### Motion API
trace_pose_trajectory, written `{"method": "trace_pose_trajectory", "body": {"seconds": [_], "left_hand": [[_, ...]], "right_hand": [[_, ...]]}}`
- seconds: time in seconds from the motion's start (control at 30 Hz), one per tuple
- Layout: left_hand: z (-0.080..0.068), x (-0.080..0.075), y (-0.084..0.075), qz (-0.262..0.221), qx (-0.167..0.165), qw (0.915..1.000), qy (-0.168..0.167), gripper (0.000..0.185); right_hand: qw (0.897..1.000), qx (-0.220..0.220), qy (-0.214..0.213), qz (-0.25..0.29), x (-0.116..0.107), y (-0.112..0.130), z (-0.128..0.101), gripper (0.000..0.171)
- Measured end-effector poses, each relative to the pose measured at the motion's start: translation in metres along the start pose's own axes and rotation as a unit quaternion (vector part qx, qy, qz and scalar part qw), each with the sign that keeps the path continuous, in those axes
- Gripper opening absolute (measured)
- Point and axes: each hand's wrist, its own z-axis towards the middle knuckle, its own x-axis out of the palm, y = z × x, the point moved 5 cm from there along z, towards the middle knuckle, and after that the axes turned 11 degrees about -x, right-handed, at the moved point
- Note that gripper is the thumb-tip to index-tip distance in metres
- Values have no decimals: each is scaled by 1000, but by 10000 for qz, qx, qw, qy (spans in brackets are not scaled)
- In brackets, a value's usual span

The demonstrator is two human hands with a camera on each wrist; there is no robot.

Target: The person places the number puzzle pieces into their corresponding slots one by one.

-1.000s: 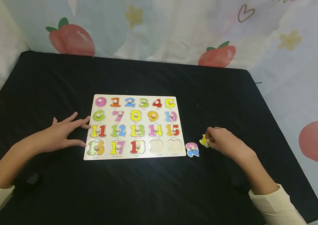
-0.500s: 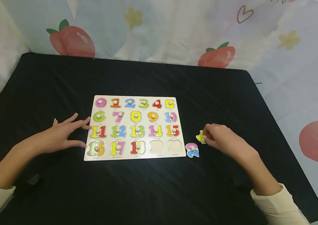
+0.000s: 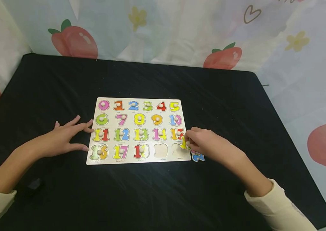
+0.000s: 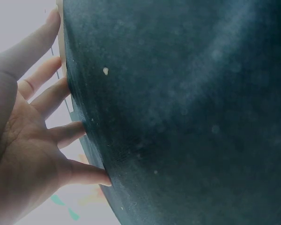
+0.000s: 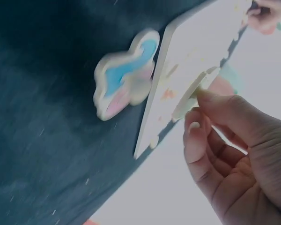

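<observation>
A wooden number puzzle board (image 3: 131, 158) lies on the black table, with knobbed number pieces in most of its recesses. My left hand (image 3: 62, 138) has its fingers spread, with the thumb and fingertips at the board's left edge. My right hand (image 3: 209, 144) pinches a yellow number puzzle piece (image 3: 184, 144) over the board's right edge, near the 15; fingers cover part of it. In the right wrist view that piece (image 5: 192, 96) is tilted above the board. A pink and blue number piece (image 3: 198, 157) lies just off the board's lower right corner, partly hidden by the hand.
Two bare recesses sit at the bottom right of the board, one of them the nineteenth's slot (image 3: 160, 150). Black cloth (image 3: 139, 195) covers the table. A fruit-printed curtain (image 3: 168, 32) hangs behind and to the sides.
My right hand has carried the yellow number piece left, from the table to over the board's right edge. The left hand and the board have stayed put.
</observation>
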Motion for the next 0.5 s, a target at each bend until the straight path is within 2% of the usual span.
{"method": "trace_pose_trajectory", "body": {"seconds": [0.17,0.33,0.5], "left_hand": [[0,1,1,-4,-40,10000,13,77],[0,0,1,-29,-55,10000,25,78],[0,0,1,-66,-67,9999,72,78]], "right_hand": [[9971,-571,322,-393,14,20,21,13],[9874,-1187,556,-890,25,38,41,26],[9870,-1271,591,-792,31,43,51,25]]}}
